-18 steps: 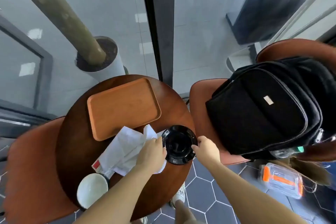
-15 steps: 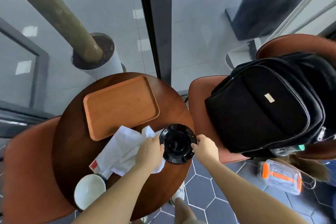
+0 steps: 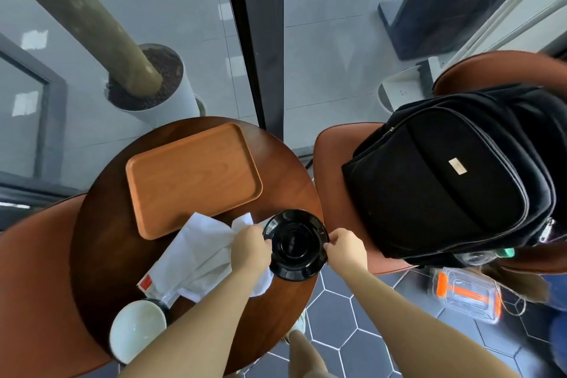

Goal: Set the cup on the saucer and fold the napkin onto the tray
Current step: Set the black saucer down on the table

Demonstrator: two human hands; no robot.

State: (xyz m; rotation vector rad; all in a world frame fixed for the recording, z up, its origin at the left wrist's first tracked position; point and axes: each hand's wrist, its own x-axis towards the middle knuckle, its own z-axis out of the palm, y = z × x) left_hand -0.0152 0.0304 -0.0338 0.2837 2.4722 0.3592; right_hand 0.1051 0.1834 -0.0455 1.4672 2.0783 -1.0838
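A black saucer (image 3: 295, 245) sits at the right edge of the round wooden table (image 3: 104, 248). My left hand (image 3: 251, 248) pinches its left rim and my right hand (image 3: 346, 246) pinches its right rim. A crumpled white napkin (image 3: 196, 255) with a red corner mark lies left of the saucer, partly under my left hand and overlapping the near edge of the empty wooden tray (image 3: 190, 175). A white cup (image 3: 136, 330) stands at the table's near left edge, with my left forearm passing beside it.
A black backpack (image 3: 454, 175) fills the brown chair (image 3: 334, 169) on the right. Another brown chair (image 3: 33, 279) stands on the left. A white planter with a trunk (image 3: 159, 101) is behind the table. A clear box with orange clips (image 3: 469, 294) lies on the floor.
Both hands stay on the saucer's rim. The saucer sits in nearly the same place, perhaps nudged slightly up the table's right edge; the view shifted a little.
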